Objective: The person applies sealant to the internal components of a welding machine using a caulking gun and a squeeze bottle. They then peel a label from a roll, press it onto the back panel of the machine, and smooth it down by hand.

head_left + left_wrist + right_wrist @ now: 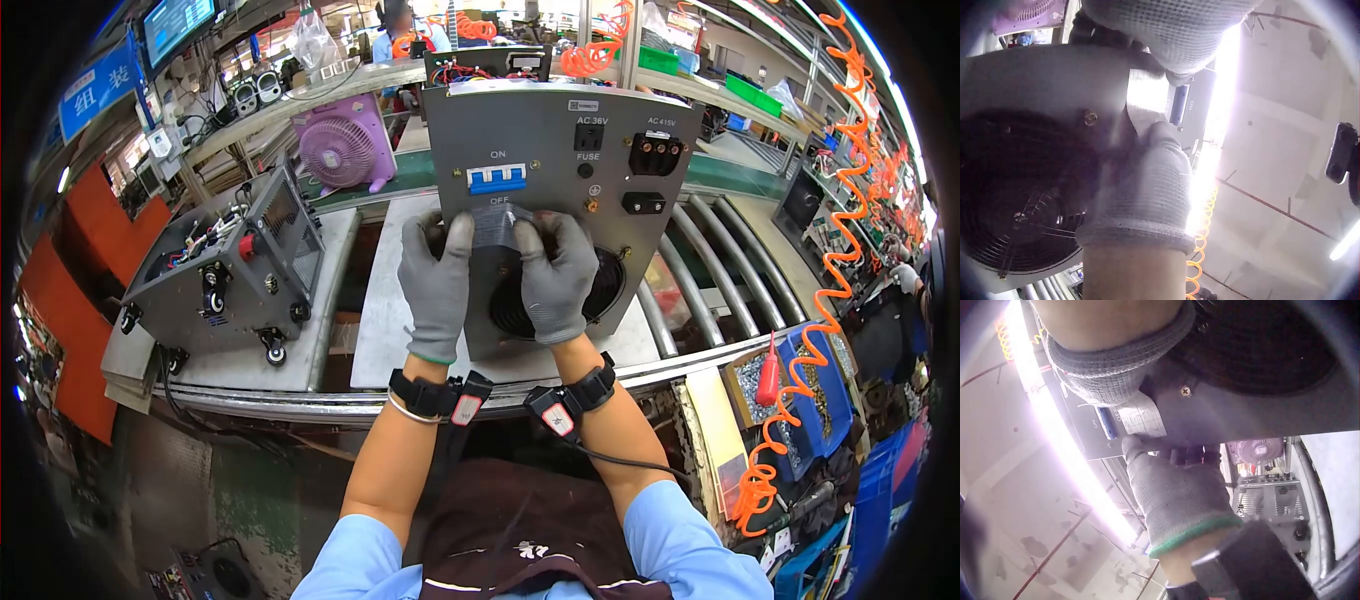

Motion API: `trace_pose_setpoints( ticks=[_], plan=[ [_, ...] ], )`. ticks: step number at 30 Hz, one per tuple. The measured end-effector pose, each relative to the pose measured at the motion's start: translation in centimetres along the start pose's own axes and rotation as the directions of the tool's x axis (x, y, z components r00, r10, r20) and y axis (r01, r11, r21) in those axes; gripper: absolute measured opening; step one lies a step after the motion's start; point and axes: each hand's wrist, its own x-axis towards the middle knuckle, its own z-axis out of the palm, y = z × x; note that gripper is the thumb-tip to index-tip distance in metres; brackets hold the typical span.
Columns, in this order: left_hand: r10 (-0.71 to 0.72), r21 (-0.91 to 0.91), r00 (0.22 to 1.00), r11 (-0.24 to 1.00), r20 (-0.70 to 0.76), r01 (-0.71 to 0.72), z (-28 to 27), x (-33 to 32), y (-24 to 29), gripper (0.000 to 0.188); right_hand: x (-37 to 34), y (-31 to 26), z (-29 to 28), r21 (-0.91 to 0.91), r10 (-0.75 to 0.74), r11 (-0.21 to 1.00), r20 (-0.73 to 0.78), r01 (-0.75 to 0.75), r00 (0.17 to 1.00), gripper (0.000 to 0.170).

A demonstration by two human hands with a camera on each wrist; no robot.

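A silvery printed label [492, 228] lies against the grey panel [540, 120] of an upright cabinet, just below the blue breaker switch [497, 179]. My gloved left hand [437, 285] pinches the label's left edge, thumb in front. On its right edge my gloved right hand [557, 280] pinches it, fingers curled. The left wrist view shows the label [1145, 94] bent between my left hand [1160, 31] and right hand [1141, 181]. In the right wrist view, printed lines show on the label [1142, 417]; the left thumb touches its edge. Some fingertips are hidden.
A dark round fan grille [510, 305] is below my hands. Another grey unit on casters [230, 290] stands left, a purple fan [342, 150] behind it. Metal rollers [715, 270], blue parts bins [820, 400] and an orange coiled hose [835, 270] are on the right.
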Motion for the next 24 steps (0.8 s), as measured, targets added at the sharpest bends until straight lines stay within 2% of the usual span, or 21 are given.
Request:
trace_pose_setpoints(
  ticks=[2,5,6,8,9,13,15,16,18,20,21,22,24],
  plan=[
    [0.004,0.147,0.997,0.989,-0.078,0.007,0.4,0.3,-0.4,0.036,0.1,-0.1,-0.1,-0.013,-0.007,1.0,0.001,0.007,1.0,0.014],
    [0.041,0.238,0.996,0.971,-0.073,-0.023,0.7,0.0,0.4,0.035,0.1,-0.1,-0.1,-0.051,-0.029,0.998,0.001,0.029,1.0,0.013],
    [0.037,0.237,0.997,0.971,-0.066,-0.02,0.7,-0.2,0.2,0.035,0.1,-0.1,-0.1,-0.074,-0.046,0.996,0.001,0.046,0.999,0.013],
    [0.085,0.056,0.996,0.995,-0.036,-0.083,0.5,-0.4,-0.5,0.035,0.2,-0.2,-0.2,-0.074,-0.052,0.996,0.01,0.052,0.999,0.014],
    [0.137,0.097,0.991,0.986,0.006,-0.137,0.1,-0.7,-0.8,0.038,0.3,-0.2,-0.3,-0.067,-0.063,0.996,0.021,0.064,0.998,0.014],
    [0.084,0.068,0.986,0.993,0.142,-0.095,-1.3,-0.8,-1.0,0.046,0.3,-0.3,-0.6,-0.102,-0.093,0.99,0.029,0.096,0.995,0.015],
    [0.096,0.181,0.961,0.973,0.261,-0.146,-1.9,-0.8,-0.9,0.056,0.5,-0.4,-0.8,-0.154,-0.132,0.979,0.037,0.136,0.991,0.016],
    [0.099,0.181,0.959,0.972,0.265,-0.15,-2.0,-0.7,-0.8,0.056,0.6,-0.5,-1.2,-0.153,-0.132,0.979,0.032,0.135,0.991,0.016],
    [0.074,0.198,0.952,0.971,0.296,-0.136,-2.0,-0.6,-0.8,0.062,0.7,-0.8,-2.3,-0.398,-0.273,0.87,0.102,0.291,0.957,0.024],
    [0.063,0.22,0.948,0.966,0.312,-0.137,-2.2,-0.6,-0.8,0.063,0.4,-0.6,-3.7,-0.513,-0.153,0.852,-0.056,0.103,0.987,0.034],
    [0.052,0.242,0.945,0.961,0.324,-0.135,-2.2,-0.6,-0.8,0.063,0.2,-0.3,-4.4,-0.473,-0.085,0.881,-0.111,0.023,0.99,0.039],
    [0.056,0.238,0.944,0.961,0.325,-0.139,-2.2,-0.5,-0.7,0.063,-0.3,-0.4,-4.6,-0.474,-0.089,0.88,-0.114,0.025,0.99,0.039],
    [0.033,0.211,0.929,0.97,0.368,-0.118,-2.2,-0.6,-0.5,0.065,-1.3,-0.7,-5.0,-0.295,-0.142,0.944,0.051,0.15,0.989,0.036]
  ],
)
